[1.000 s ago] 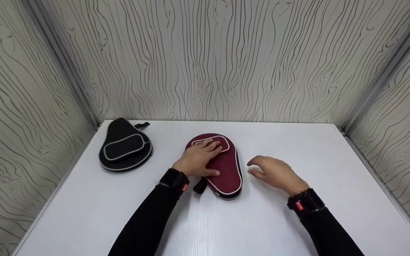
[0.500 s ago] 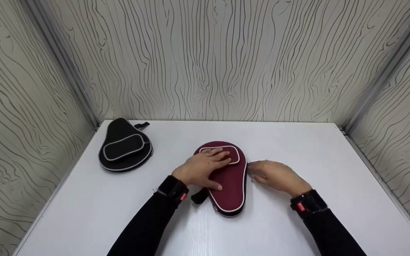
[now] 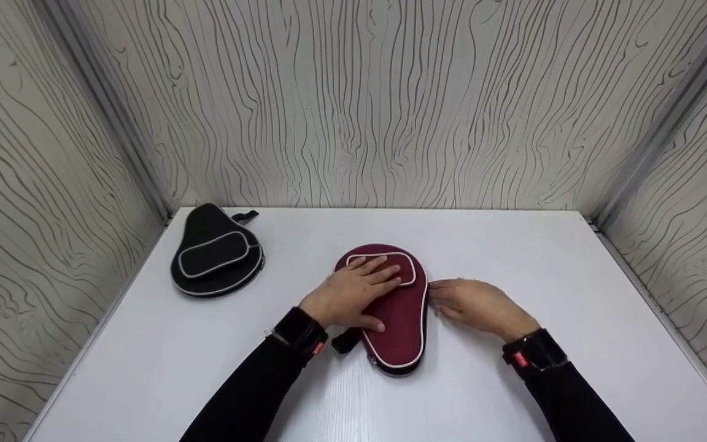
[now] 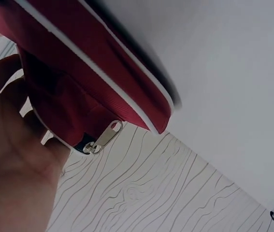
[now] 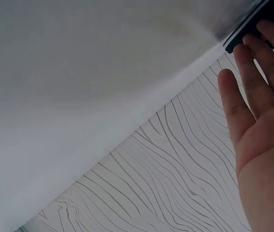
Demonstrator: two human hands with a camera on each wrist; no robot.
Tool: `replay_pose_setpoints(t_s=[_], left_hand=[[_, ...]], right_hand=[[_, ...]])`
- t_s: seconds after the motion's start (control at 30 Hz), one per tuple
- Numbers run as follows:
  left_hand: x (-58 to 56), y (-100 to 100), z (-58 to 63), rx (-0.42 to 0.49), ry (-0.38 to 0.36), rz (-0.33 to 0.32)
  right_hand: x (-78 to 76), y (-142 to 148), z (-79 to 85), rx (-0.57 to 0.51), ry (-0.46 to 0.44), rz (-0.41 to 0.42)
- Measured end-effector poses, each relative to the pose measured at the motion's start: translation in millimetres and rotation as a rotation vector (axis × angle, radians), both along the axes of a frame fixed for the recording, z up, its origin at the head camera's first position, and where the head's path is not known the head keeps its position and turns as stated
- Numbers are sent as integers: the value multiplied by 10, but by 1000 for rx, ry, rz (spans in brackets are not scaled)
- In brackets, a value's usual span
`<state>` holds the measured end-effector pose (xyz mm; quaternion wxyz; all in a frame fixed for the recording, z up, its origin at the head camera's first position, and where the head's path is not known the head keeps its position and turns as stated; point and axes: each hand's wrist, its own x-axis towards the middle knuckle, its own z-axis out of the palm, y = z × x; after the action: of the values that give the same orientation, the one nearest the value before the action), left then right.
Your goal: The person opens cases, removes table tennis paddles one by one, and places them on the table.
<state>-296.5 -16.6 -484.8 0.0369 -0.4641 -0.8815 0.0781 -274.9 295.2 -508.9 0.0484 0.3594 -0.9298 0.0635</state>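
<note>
A dark red table tennis bat case with white piping lies on the white table, its narrow end toward me. My left hand rests on top with fingers spread across the case's small pocket. In the left wrist view a metal zipper pull hangs at the pocket's end, beyond the fingers. My right hand is at the right side of the case, fingertips right at its edge. Its fingers look mostly straight in the right wrist view, beside the case's dark side.
A black bat case of the same shape lies at the table's back left, its strap pointing right. Wood-patterned panels enclose the table at the back and both sides. A black strap sticks out left of the red case.
The red case has shifted toward me and slightly right under my left hand, and turned a little. My right hand has come up to its right edge. The black case stays put.
</note>
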Motion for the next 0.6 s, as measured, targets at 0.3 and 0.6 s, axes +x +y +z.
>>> replay_pose_setpoints(t_s=[0.3, 0.6], left_hand=[[66, 63, 106, -74, 73, -77], [250, 277, 216, -196, 164, -244]], right_hand=[[23, 15, 28, -11, -18, 60], [26, 12, 28, -11, -66, 37]])
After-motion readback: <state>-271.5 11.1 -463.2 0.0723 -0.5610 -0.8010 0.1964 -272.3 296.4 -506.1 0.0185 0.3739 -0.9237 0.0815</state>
